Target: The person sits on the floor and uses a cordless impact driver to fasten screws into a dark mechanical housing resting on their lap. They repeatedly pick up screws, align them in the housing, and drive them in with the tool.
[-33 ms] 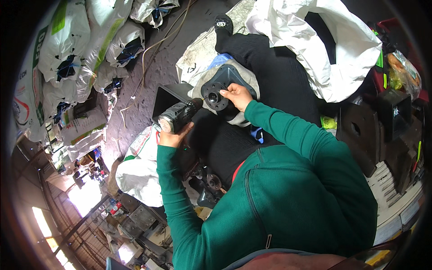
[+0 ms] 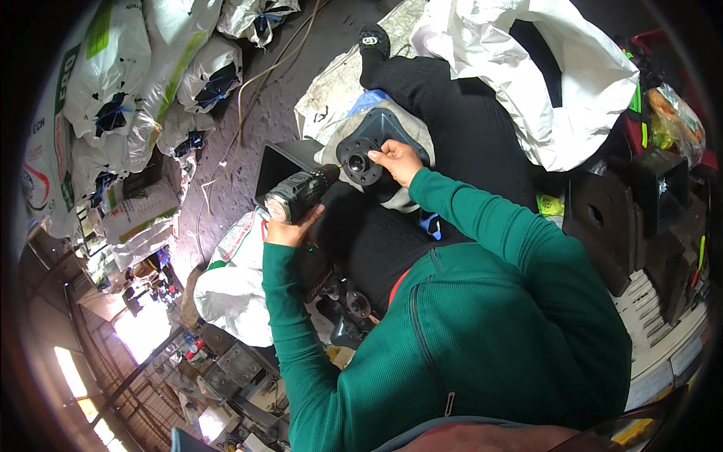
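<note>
My left hand (image 2: pixel 294 228) is wrapped around the grip of a dark cordless drill (image 2: pixel 301 193). Its chuck and bit reach right, to the rim of a round black flange (image 2: pixel 360 163) with a centre hole and several smaller holes. This flange tops a wider black moulded base (image 2: pixel 399 129), which lies on a pale cloth between my legs. With thumb and fingers, my right hand (image 2: pixel 398 160) grips the flange's right edge. Whether the bit tip sits in a hole is too small to tell.
Beside the drill stands a black open box (image 2: pixel 275 167). Stuffed white sacks (image 2: pixel 113 68) line the left, and a cable (image 2: pixel 242 105) crosses the floor. An open white sack (image 2: pixel 482 38) lies beyond my leg. Dark plates (image 2: pixel 602 226) stack at right; another flanged part (image 2: pixel 357 303) rests by my left elbow.
</note>
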Tool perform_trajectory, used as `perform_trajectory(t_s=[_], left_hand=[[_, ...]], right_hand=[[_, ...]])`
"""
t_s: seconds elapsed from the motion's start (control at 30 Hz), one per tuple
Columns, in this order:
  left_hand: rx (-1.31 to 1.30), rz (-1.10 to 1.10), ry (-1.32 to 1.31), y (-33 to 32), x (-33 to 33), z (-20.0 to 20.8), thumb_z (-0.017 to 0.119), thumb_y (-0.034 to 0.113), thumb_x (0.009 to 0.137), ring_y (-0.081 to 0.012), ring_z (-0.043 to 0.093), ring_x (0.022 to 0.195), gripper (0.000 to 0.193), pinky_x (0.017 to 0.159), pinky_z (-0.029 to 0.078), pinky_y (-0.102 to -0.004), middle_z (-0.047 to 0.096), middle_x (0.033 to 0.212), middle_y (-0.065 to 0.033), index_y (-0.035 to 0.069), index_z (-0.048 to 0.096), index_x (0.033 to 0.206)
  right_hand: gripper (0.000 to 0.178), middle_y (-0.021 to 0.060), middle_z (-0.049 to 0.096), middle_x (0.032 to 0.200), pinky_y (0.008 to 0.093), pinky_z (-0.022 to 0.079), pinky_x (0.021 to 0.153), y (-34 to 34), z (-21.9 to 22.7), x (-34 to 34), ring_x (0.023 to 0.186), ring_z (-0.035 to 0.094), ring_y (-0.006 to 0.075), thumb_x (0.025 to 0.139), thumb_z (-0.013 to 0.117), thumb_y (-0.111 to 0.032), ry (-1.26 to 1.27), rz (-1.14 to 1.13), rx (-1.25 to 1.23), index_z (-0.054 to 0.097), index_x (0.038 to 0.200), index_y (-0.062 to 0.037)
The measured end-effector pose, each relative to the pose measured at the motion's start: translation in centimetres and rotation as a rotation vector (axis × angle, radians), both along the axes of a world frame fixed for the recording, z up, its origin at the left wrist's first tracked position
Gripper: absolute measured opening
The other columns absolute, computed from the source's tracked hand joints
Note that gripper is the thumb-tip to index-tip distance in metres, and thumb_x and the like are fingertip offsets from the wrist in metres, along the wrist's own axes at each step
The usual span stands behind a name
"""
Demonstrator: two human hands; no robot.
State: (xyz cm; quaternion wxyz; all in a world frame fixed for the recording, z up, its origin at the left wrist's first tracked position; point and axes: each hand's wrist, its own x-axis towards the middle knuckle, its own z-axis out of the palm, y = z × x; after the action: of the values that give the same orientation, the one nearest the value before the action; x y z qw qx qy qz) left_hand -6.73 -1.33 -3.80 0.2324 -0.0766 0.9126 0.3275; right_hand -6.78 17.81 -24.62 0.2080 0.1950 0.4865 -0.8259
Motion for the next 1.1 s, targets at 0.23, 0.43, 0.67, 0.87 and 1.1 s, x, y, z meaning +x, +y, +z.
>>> perform_trajectory(t_s=[0.23,0.43,0.67,0.87,1.1], left_hand=[[-0.101,-0.105,-0.036,0.4,-1.8,-0.1,0.08,0.016,0.069,-0.021,0.064,0.096,0.048,0.084,0.049,-0.0323,0.066,0.104,-0.0109,0.002,0.061,0.111],[-0.066,-0.112,-0.036,0.6,-2.9,-0.7,0.079,0.017,0.07,-0.0217,0.064,0.095,0.047,0.083,0.049,-0.0325,0.067,0.103,-0.0118,0.002,0.061,0.111],[-0.089,-0.132,0.019,0.1,-2.7,-2.0,0.076,0.021,0.072,-0.0206,0.065,0.078,0.044,0.069,0.052,-0.0326,0.067,0.092,-0.0111,0.001,0.061,0.108],[-0.063,-0.227,0.134,-0.6,-2.5,-3.7,0.075,0.022,0.073,-0.0177,0.061,0.055,0.04,0.052,0.048,-0.0321,0.065,0.077,-0.0097,0.002,0.061,0.105],[-0.04,-0.082,0.06,1.0,-1.9,-1.2,0.077,0.018,0.071,-0.0181,0.062,0.071,0.041,0.065,0.049,-0.0319,0.066,0.087,-0.0087,0.003,0.062,0.106]], right_hand=[[0.031,-0.0011,0.055,0.064,0.0235,0.04,0.055,0.6,-1.0,0.6,0.059,0.048,0.0064,0.079,0.074,-0.029,-0.012,-0.002,0.405,0.059,0.083,-0.002],[0.029,-0.0047,0.047,0.06,0.0231,0.034,0.05,0.9,-1.1,0.3,0.055,0.04,0.0043,0.08,0.073,-0.029,-0.023,0.052,0.436,0.057,0.081,-0.0046],[0.026,-0.0062,0.044,0.06,0.0222,0.031,0.048,0.8,-1.3,0.4,0.053,0.035,0.0032,0.081,0.072,-0.024,-0.023,0.037,0.394,0.055,0.081,-0.0047],[0.028,-0.0025,0.048,0.06,0.0263,0.036,0.051,0.8,-1.7,0.6,0.055,0.04,0.0064,0.08,0.073,-0.025,0.01,0.051,0.392,0.055,0.079,-0.0043],[0.026,-0.0077,0.039,0.057,0.0228,0.027,0.047,1.1,-1.5,0.2,0.053,0.032,0.002,0.081,0.072,-0.02,0.086,0.078,0.462,0.051,0.075,-0.0063]])
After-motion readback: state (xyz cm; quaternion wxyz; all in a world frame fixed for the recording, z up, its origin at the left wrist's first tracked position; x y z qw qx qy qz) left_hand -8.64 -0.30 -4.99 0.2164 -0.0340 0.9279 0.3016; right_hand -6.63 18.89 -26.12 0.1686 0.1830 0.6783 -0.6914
